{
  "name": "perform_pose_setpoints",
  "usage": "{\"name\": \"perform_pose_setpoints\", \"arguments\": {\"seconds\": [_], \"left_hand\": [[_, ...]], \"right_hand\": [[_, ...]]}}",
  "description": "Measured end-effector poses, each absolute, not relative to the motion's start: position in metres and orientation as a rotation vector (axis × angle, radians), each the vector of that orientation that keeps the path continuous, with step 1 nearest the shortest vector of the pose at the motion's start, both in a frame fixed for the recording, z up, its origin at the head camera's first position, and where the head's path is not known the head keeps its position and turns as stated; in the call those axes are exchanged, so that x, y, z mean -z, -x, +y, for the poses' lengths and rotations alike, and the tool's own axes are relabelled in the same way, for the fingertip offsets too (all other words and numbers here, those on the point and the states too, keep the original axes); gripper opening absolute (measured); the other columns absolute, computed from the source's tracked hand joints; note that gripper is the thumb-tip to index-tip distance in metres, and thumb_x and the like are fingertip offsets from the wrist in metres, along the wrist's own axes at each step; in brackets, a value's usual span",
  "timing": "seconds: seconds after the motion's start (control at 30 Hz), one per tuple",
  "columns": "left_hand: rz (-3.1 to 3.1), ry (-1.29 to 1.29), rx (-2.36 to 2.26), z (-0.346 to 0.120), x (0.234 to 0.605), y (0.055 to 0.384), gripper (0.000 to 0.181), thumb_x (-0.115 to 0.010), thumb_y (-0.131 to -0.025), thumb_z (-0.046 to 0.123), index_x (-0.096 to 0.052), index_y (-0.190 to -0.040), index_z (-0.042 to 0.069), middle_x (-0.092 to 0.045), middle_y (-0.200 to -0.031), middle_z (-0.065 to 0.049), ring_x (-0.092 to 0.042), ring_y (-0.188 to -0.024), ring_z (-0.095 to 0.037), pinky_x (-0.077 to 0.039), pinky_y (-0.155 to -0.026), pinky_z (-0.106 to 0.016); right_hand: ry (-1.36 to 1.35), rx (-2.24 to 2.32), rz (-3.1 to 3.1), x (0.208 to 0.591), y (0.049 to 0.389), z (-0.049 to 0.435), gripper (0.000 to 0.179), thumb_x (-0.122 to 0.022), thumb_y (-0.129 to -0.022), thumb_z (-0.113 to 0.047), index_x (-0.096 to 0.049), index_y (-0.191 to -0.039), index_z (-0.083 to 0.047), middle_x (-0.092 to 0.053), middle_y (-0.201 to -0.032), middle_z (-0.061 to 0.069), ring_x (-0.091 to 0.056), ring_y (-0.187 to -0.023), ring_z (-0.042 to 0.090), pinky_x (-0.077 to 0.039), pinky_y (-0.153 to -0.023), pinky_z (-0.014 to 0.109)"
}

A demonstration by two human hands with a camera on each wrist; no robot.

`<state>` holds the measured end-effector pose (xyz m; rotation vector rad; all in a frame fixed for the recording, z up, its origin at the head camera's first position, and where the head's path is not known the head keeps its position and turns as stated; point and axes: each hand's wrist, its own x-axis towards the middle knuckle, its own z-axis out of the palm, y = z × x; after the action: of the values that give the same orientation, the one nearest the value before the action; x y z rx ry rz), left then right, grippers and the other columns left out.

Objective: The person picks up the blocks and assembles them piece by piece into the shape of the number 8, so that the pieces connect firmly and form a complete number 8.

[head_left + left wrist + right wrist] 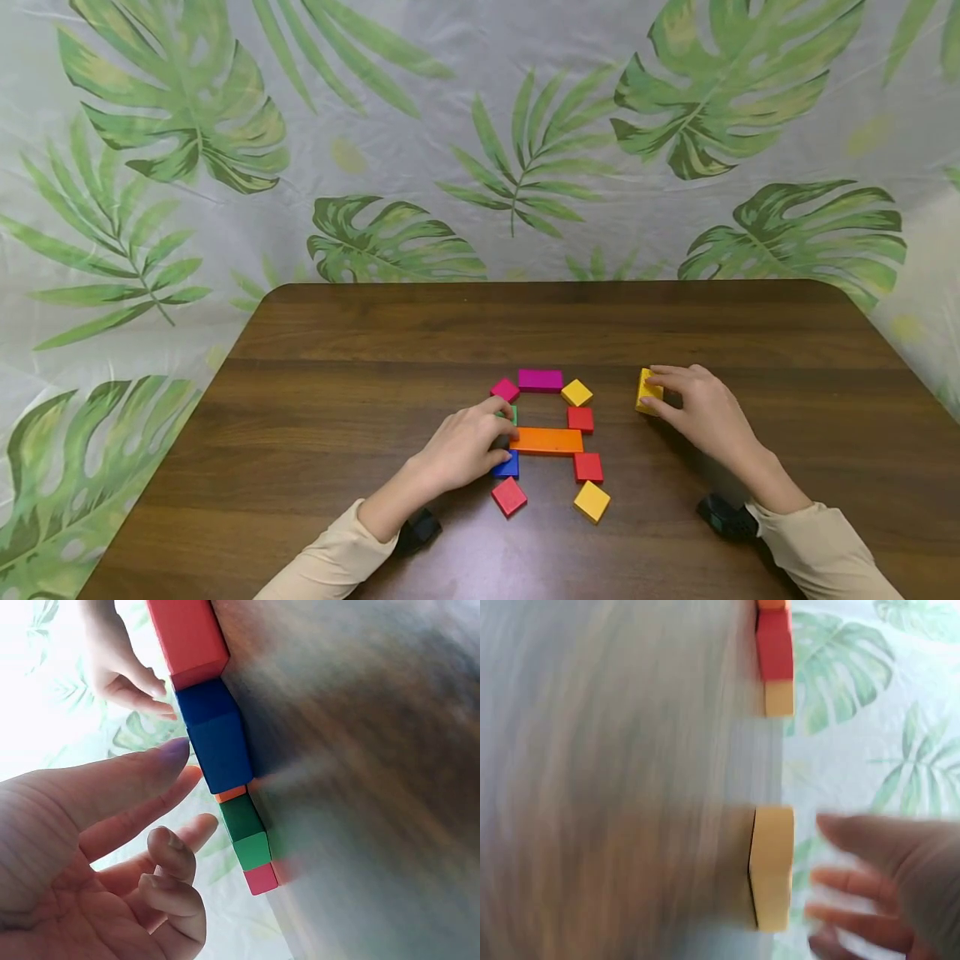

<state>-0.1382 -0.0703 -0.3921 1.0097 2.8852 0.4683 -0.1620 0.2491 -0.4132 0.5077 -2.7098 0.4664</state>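
Note:
My left hand [465,446] hovers over the left side of a ring of coloured blocks, its fingertips at the left end of the long orange block [551,441]. In the left wrist view its thumb lies close beside the blue block [217,739], and the other fingers bend loosely near the green block [245,825]. Whether they touch cannot be told. My right hand [705,412] is beside a yellow block [643,390] that stands apart on the right. The right wrist view shows a gap between its blurred fingers and that yellow block [772,862].
A purple block [540,381] tops the ring, with a pink block [505,389] and a small yellow block [577,392] at its corners. Red blocks [588,467] line the right side. Below lie another yellow block [592,502] and a red one [510,497]. A leaf-patterned curtain [525,150] hangs behind the wooden table [337,350].

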Motion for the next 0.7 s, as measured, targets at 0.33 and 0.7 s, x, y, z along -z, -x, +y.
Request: {"name": "perform_pose_setpoints", "arguments": {"seconds": [0.33, 0.7], "left_hand": [[2.891, -1.005, -0.483, -0.071, 0.392, 0.138, 0.012, -0.071, -0.082, 0.02, -0.073, -0.094, 0.017, -0.061, -0.109, 0.002, -0.06, -0.08, -0.012, -0.045, -0.061, -0.019], [2.883, -0.988, -0.48, -0.071, 0.392, 0.137, 0.012, -0.07, -0.083, 0.02, -0.073, -0.095, 0.018, -0.06, -0.109, 0.003, -0.06, -0.083, -0.013, -0.046, -0.063, -0.02]], "right_hand": [[-0.316, -0.289, -2.793, 0.412, 0.164, 0.24, 0.041, -0.077, -0.072, -0.039, -0.072, -0.088, -0.002, -0.064, -0.065, 0.009, -0.051, -0.059, 0.021, -0.036, -0.046, 0.027], [-0.292, -0.332, -2.915, 0.404, 0.162, 0.241, 0.025, -0.077, -0.075, -0.026, -0.073, -0.084, -0.003, -0.059, -0.062, 0.007, -0.05, -0.062, 0.021, -0.037, -0.049, 0.031]]}}
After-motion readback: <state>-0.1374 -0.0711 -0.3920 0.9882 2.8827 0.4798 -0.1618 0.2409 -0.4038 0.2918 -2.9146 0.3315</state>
